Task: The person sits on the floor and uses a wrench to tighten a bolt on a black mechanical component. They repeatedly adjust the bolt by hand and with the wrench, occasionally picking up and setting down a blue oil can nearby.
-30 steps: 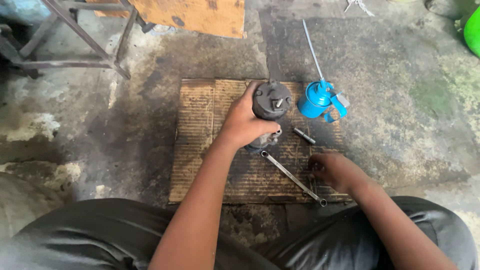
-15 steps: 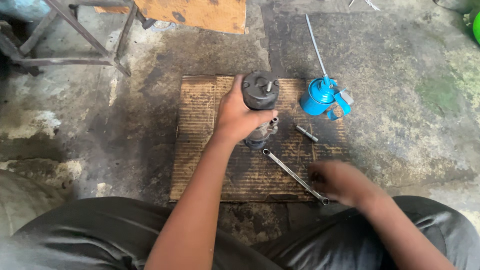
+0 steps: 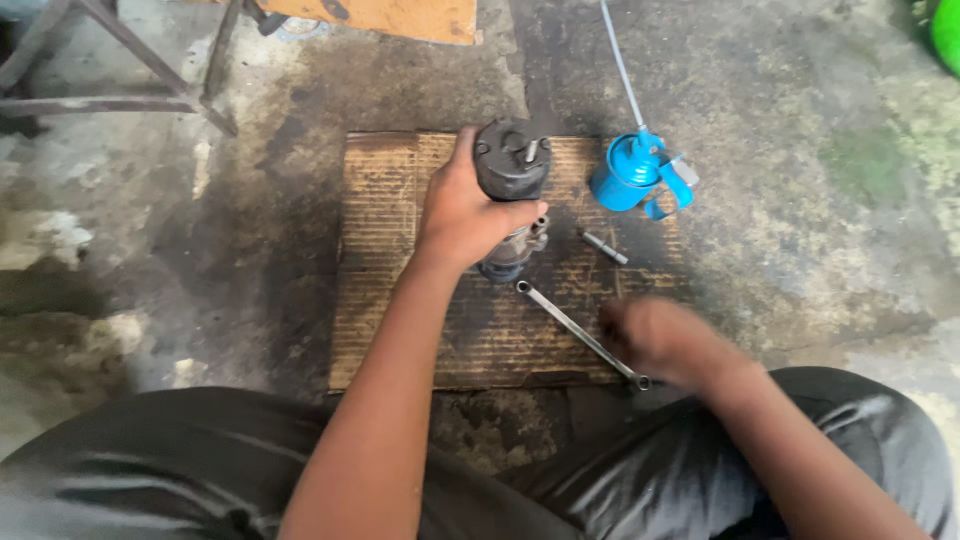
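Blue oil can point(image 3: 628, 180) w/ long spout, cardboard mat point(image 3: 385, 250), metal stool frame point(image 3: 110, 70), orange board point(image 3: 400, 18) behind.

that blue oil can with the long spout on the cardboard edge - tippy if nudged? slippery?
The blue oil can looks squat and wide-based, so probably stable, but its long thin spout gives leverage and would likely swing it round if bumped. The spout may bend. The stained cardboard mat suggests an oily, possibly slick body; the side handle seems the safer grip.

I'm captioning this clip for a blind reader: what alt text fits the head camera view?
A person's left hand grips a dark cylindrical metal part standing on a worn cardboard sheet on a concrete floor, while the blurred right hand is over a long wrench. A blue oil can and a small bolt are nearby.
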